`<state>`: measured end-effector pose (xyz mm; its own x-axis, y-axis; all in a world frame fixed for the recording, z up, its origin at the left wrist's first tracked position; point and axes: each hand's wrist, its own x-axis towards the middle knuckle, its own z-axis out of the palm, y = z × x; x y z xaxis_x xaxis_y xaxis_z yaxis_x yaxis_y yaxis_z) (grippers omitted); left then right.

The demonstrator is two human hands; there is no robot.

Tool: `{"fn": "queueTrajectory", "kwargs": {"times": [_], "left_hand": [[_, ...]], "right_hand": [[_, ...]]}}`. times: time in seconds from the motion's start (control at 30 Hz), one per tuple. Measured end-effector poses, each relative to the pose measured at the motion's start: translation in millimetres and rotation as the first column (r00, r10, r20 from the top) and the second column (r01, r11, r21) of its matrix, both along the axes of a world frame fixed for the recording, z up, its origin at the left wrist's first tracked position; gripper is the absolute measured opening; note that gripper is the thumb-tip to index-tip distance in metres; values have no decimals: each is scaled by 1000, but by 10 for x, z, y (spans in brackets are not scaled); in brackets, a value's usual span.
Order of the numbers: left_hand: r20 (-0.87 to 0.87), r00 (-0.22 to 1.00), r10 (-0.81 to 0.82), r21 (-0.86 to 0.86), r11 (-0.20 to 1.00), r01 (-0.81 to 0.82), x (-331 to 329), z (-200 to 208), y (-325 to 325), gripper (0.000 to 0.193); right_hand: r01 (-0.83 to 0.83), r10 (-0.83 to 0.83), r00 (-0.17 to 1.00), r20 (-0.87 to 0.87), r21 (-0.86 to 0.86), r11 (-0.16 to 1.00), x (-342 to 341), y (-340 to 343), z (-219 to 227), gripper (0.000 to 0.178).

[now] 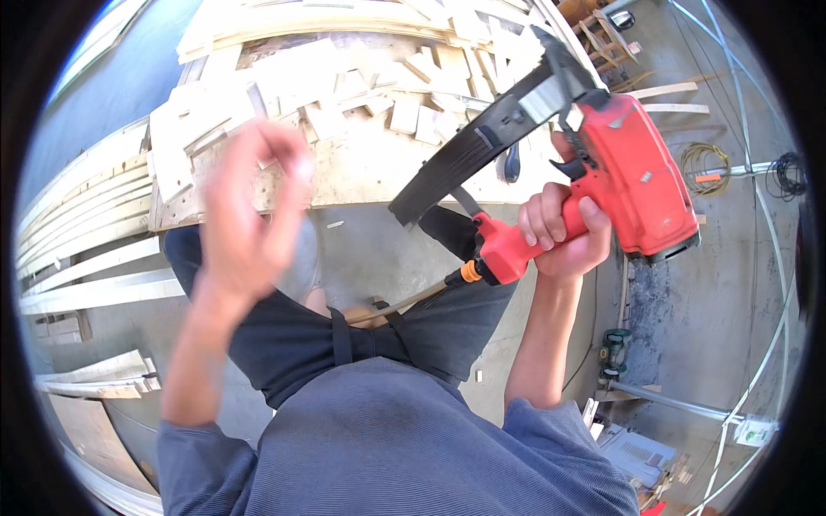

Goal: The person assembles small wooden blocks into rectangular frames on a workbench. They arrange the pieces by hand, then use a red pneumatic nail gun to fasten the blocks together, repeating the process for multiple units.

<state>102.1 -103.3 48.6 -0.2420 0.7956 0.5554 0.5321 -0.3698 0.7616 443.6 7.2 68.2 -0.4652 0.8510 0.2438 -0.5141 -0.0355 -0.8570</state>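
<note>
While the red nail gun (635, 176) is up in midair, tilted, nr the rt end of the bench (366, 176), the R hand (564, 232) is clamped on it, w/ a hose (409, 301) coming off its orange fitting (470, 272). L hand (254, 206) is raised too, curled but v. blurry, so can't tell if it's gripping anything. Wood offcuts (404, 115) all over the bench tbh.

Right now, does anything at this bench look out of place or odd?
The blocks lie jumbled at odd angles across the bench, while the boards to its left run in rows. A pale scrap lies loose on the floor. The nail gun in the right hand shows no obvious damage.
</note>
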Motion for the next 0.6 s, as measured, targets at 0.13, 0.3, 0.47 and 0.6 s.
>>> {"fn": "queueTrajectory", "kwargs": {"times": [0.13,0.3,0.47,0.6], "left_hand": [[225,956,-189,-355,898,261,577,-595,-233,26],[418,888,-194,-222,925,307,772,-553,242,43],[408,812,-417,-333,760,558,731,-249,571,46],[330,835,-440,-363,757,543,817,-302,671,45]], "right_hand": [[-11,19,991,-131,60,998,145,68,3,79],[-3,19,969,-247,67,998,272,62,-29,78],[7,13,960,-278,73,997,283,53,-54,80],[-5,26,955,-296,71,997,266,37,-27,82]]}}
